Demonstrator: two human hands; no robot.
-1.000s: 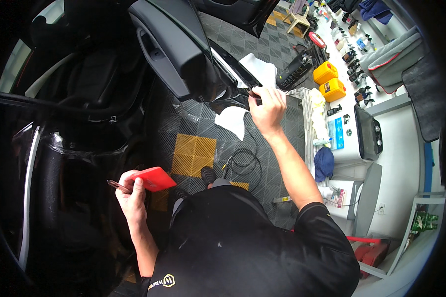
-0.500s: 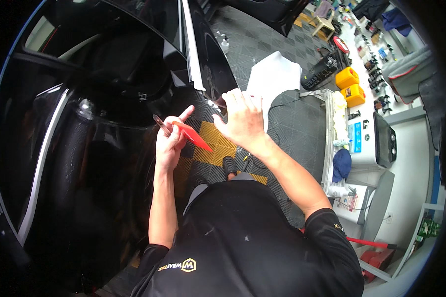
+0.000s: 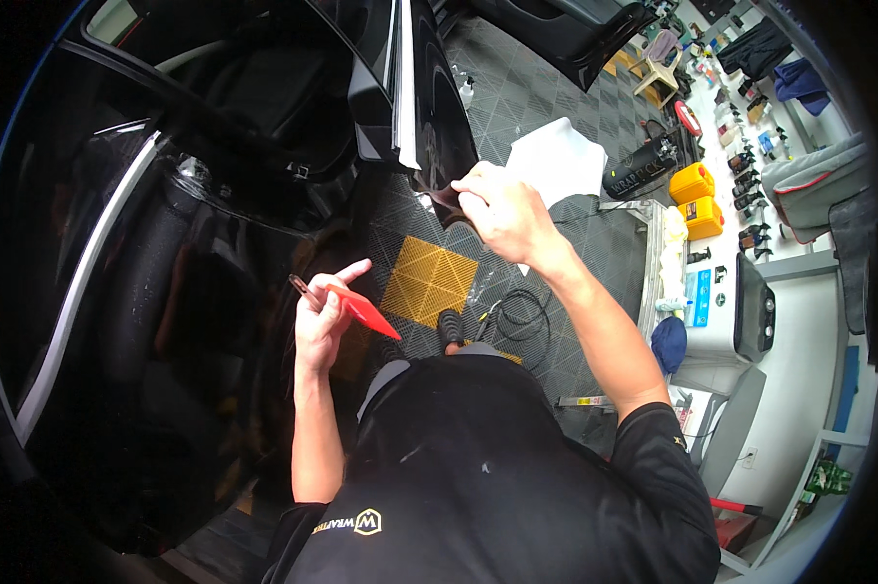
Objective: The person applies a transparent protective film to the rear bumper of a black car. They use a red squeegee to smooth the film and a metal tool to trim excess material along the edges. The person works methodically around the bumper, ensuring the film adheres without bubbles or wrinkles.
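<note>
My left hand (image 3: 319, 331) is closed round a flat red squeegee (image 3: 364, 311), its index finger stretched out. From the same hand sticks the end of a slim dark tool (image 3: 301, 286), its kind unclear. My right hand (image 3: 507, 214) is raised at the edge of the open black car door (image 3: 437, 107), fingers curled and pinched together. A dark, glossy patch shows beside its fingertips; whatever they grip is too hidden to name. To the left stands the car's black body (image 3: 157, 389), with a light trim strip (image 3: 93, 268).
White sheet material (image 3: 559, 161) lies on the grey tile floor (image 3: 517, 370), past a yellow tile patch (image 3: 429, 280). A black hose (image 3: 527, 316) coils near my feet. Right are yellow canisters (image 3: 702, 216), a black cylinder (image 3: 639, 165), and a white counter crowded with bottles.
My right hand's spread fingers have curled into a pinch by the door edge. The left hand, still holding the squeegee and slim tool, sits slightly lower. The whole view has shifted a little.
</note>
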